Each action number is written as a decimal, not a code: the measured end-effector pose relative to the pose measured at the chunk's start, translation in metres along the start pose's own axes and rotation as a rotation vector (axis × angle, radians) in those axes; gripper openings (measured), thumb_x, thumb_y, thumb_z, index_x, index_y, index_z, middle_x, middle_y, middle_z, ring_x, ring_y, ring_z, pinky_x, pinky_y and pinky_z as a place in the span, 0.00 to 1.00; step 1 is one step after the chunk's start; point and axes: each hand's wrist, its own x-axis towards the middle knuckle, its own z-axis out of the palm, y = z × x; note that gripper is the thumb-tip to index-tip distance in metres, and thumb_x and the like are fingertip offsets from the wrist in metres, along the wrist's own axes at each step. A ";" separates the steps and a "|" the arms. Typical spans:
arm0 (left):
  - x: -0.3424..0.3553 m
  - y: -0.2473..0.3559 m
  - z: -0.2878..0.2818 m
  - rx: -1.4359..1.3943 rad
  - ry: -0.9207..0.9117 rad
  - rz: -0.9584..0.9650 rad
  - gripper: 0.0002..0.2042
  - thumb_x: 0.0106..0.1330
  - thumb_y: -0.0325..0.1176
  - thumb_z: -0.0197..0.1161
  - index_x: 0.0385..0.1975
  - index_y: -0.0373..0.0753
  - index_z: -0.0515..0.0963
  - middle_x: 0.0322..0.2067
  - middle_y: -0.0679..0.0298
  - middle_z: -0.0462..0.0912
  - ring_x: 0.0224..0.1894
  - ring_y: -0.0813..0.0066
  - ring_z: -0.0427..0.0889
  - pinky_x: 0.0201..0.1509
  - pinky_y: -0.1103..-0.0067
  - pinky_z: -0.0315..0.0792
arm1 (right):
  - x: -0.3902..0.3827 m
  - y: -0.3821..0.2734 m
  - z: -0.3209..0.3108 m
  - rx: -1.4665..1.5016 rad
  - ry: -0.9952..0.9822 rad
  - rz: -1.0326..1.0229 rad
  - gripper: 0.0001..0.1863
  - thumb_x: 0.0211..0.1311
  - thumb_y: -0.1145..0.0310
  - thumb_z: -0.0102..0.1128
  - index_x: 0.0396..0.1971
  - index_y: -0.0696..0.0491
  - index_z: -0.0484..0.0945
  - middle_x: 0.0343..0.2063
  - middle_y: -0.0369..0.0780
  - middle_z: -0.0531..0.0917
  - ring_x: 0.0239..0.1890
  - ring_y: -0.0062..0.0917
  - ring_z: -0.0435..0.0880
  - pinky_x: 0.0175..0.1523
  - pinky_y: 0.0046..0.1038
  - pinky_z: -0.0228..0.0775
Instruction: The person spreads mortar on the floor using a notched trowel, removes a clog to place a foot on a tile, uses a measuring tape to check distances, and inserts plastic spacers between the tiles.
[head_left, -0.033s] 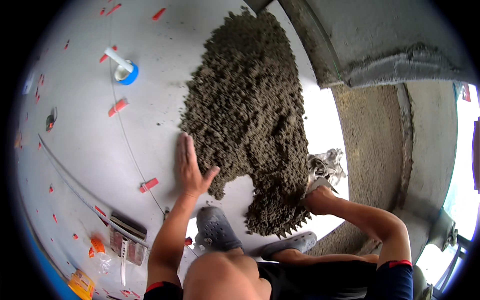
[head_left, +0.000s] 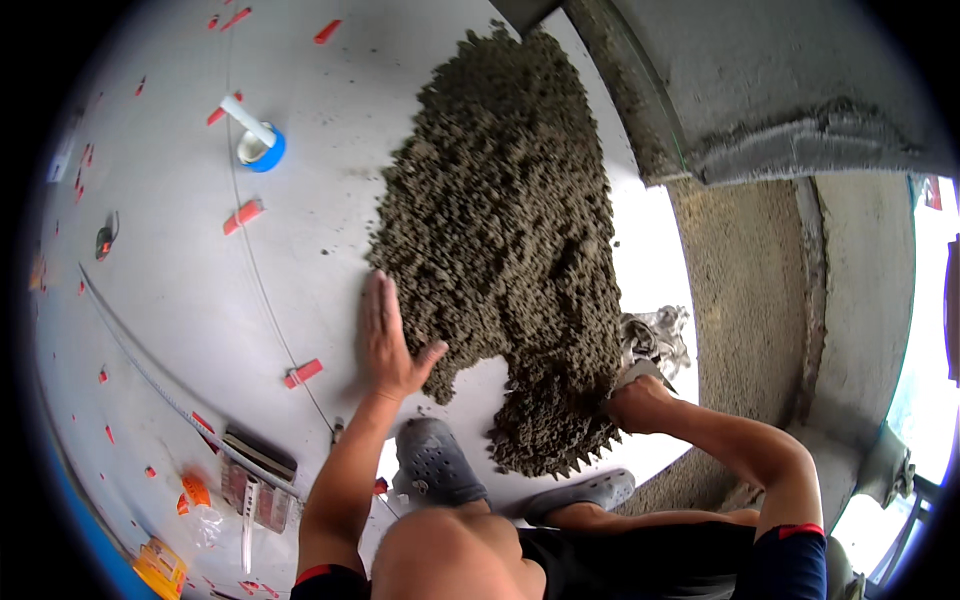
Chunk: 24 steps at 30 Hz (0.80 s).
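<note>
A long heap of damp, crumbly grey-brown mortar (head_left: 500,170) lies on the pale floor surface. My left hand (head_left: 392,345) rests flat at the heap's left edge, fingers stretched and thumb apart, touching the mortar's side. On the right, my right hand (head_left: 642,404) is closed around the handle of a notched trowel (head_left: 585,462). Mortar covers most of its blade; a row of teeth shows along the near edge. A crumpled silvery-grey bag or sheet (head_left: 660,338) lies just beyond that hand.
My grey clogs (head_left: 432,462) stand at the heap's near end. Red wedges (head_left: 303,373), a blue round pot (head_left: 264,152) with a white stick, a tape measure (head_left: 104,240) and a flat tool (head_left: 262,490) lie leftward. A rough concrete ledge (head_left: 745,300) borders the right.
The whole view has shifted very slightly. Both hands keep their places against the mortar.
</note>
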 end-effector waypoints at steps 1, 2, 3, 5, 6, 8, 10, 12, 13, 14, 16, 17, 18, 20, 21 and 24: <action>-0.002 -0.001 0.001 -0.055 -0.031 -0.011 0.57 0.62 0.77 0.46 0.76 0.29 0.45 0.75 0.40 0.50 0.77 0.43 0.48 0.79 0.55 0.44 | 0.004 -0.002 -0.016 0.034 -0.059 0.035 0.10 0.64 0.62 0.54 0.37 0.43 0.84 0.31 0.38 0.88 0.37 0.35 0.89 0.39 0.39 0.79; -0.007 -0.001 0.001 -0.088 -0.046 -0.011 0.57 0.63 0.77 0.45 0.76 0.30 0.43 0.75 0.41 0.48 0.78 0.43 0.47 0.79 0.55 0.44 | 0.011 -0.003 -0.028 0.042 -0.035 0.082 0.10 0.65 0.62 0.53 0.38 0.43 0.84 0.32 0.39 0.88 0.37 0.34 0.89 0.40 0.39 0.79; -0.010 0.002 0.004 -0.076 -0.064 -0.006 0.57 0.63 0.77 0.45 0.76 0.30 0.43 0.75 0.41 0.47 0.78 0.43 0.46 0.79 0.55 0.43 | 0.016 -0.003 -0.039 0.057 -0.018 0.133 0.10 0.65 0.62 0.53 0.39 0.43 0.84 0.32 0.39 0.88 0.37 0.34 0.89 0.41 0.38 0.79; -0.019 0.008 0.014 -0.081 -0.070 -0.023 0.56 0.63 0.78 0.43 0.76 0.31 0.44 0.75 0.40 0.46 0.78 0.43 0.46 0.79 0.55 0.43 | 0.029 -0.004 -0.070 0.110 -0.019 0.225 0.11 0.68 0.60 0.51 0.43 0.42 0.82 0.36 0.38 0.87 0.38 0.31 0.88 0.43 0.34 0.79; -0.021 0.012 0.017 -0.188 -0.063 -0.087 0.56 0.63 0.78 0.44 0.76 0.31 0.45 0.75 0.40 0.46 0.77 0.42 0.46 0.79 0.54 0.43 | 0.036 -0.003 -0.084 0.136 -0.004 0.221 0.11 0.69 0.60 0.51 0.43 0.42 0.82 0.37 0.37 0.87 0.37 0.30 0.88 0.42 0.33 0.79; -0.020 0.017 0.020 -0.223 0.002 -0.094 0.56 0.63 0.78 0.45 0.75 0.31 0.46 0.75 0.40 0.47 0.77 0.41 0.46 0.78 0.52 0.43 | 0.052 0.001 -0.109 0.192 0.023 0.219 0.12 0.70 0.58 0.51 0.45 0.41 0.81 0.38 0.36 0.87 0.37 0.27 0.87 0.42 0.32 0.78; -0.013 0.015 0.026 -0.267 0.060 -0.095 0.55 0.63 0.74 0.53 0.76 0.32 0.47 0.75 0.39 0.46 0.77 0.39 0.45 0.77 0.49 0.44 | 0.068 0.011 -0.134 0.175 0.071 0.213 0.13 0.72 0.56 0.50 0.46 0.41 0.81 0.38 0.35 0.86 0.36 0.22 0.85 0.37 0.28 0.77; 0.006 0.018 0.026 -0.245 0.096 -0.121 0.54 0.62 0.71 0.57 0.76 0.34 0.48 0.75 0.39 0.44 0.77 0.38 0.44 0.76 0.48 0.43 | 0.086 0.021 -0.157 0.170 0.143 0.205 0.13 0.73 0.54 0.50 0.46 0.41 0.82 0.35 0.35 0.85 0.34 0.20 0.84 0.33 0.26 0.75; 0.022 0.017 0.029 -0.221 0.129 -0.148 0.54 0.61 0.69 0.61 0.76 0.37 0.48 0.75 0.38 0.42 0.77 0.37 0.43 0.76 0.47 0.43 | 0.093 0.023 -0.172 0.163 0.169 0.211 0.14 0.73 0.54 0.49 0.47 0.41 0.81 0.35 0.35 0.85 0.33 0.20 0.83 0.32 0.25 0.75; 0.041 0.013 0.031 -0.174 0.177 -0.216 0.53 0.61 0.69 0.61 0.76 0.37 0.50 0.75 0.40 0.43 0.77 0.38 0.43 0.75 0.46 0.44 | 0.099 0.021 -0.195 0.145 0.199 0.214 0.14 0.74 0.54 0.48 0.47 0.42 0.81 0.35 0.35 0.84 0.32 0.20 0.83 0.31 0.24 0.74; 0.090 0.009 0.023 -0.172 0.197 -0.265 0.50 0.62 0.67 0.62 0.75 0.39 0.53 0.75 0.42 0.45 0.77 0.40 0.46 0.75 0.47 0.46 | 0.126 0.041 -0.219 0.100 0.109 0.315 0.17 0.75 0.52 0.47 0.51 0.42 0.80 0.37 0.37 0.83 0.30 0.19 0.81 0.30 0.21 0.73; 0.113 -0.004 0.018 -0.125 0.224 -0.271 0.49 0.62 0.66 0.62 0.75 0.40 0.54 0.75 0.43 0.46 0.76 0.41 0.47 0.75 0.47 0.47 | 0.138 0.037 -0.245 0.145 0.209 0.310 0.16 0.69 0.60 0.54 0.54 0.40 0.80 0.37 0.40 0.86 0.32 0.23 0.84 0.31 0.24 0.77; 0.140 -0.016 0.015 -0.091 0.249 -0.271 0.47 0.63 0.65 0.62 0.75 0.41 0.55 0.75 0.44 0.47 0.76 0.41 0.48 0.75 0.47 0.48 | 0.141 0.039 -0.270 0.126 0.277 0.294 0.16 0.68 0.60 0.54 0.54 0.40 0.79 0.38 0.40 0.86 0.34 0.25 0.84 0.32 0.25 0.78; 0.193 -0.035 0.007 -0.116 0.272 -0.226 0.45 0.64 0.65 0.61 0.74 0.42 0.58 0.75 0.44 0.49 0.76 0.42 0.49 0.75 0.49 0.50 | 0.152 0.051 -0.302 0.060 0.413 0.293 0.16 0.65 0.60 0.56 0.52 0.43 0.80 0.38 0.42 0.86 0.37 0.27 0.84 0.33 0.27 0.78; 0.218 -0.039 0.003 -0.240 0.272 -0.227 0.44 0.65 0.64 0.61 0.73 0.41 0.59 0.75 0.44 0.49 0.76 0.42 0.49 0.75 0.51 0.51 | 0.158 0.062 -0.307 0.017 0.473 0.311 0.16 0.63 0.62 0.58 0.50 0.45 0.81 0.38 0.43 0.85 0.37 0.28 0.84 0.33 0.27 0.78; 0.246 -0.041 -0.018 -0.337 0.364 -0.188 0.37 0.70 0.56 0.61 0.71 0.37 0.62 0.74 0.44 0.53 0.75 0.44 0.53 0.75 0.57 0.55 | 0.152 0.075 -0.318 0.169 0.322 0.122 0.17 0.52 0.66 0.63 0.44 0.50 0.81 0.36 0.45 0.85 0.37 0.29 0.83 0.35 0.31 0.78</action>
